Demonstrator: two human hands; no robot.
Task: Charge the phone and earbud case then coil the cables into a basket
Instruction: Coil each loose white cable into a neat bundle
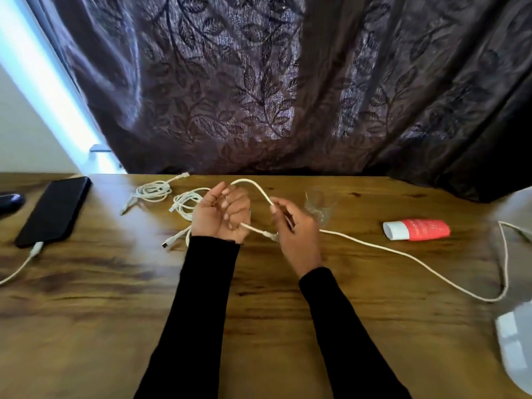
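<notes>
Both hands coil white cable point(403, 251) over the table point(259, 326).
Left hand point(220, 211) fisted on loop, right hand point(290, 223) pinches it; long slack could snag the tube point(417, 229) or glass point(319, 207); phone point(54, 210) plugged in, far left.

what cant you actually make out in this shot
All from the head view:
- Long white cable: its far end runs off the right edge.
- Phone: its cable leaves the left edge, so the power source is unseen.
- Dark object: cut by the left edge, unidentifiable.
- Red tube: label too blurred to read.
- Basket: none identifiable.
</notes>
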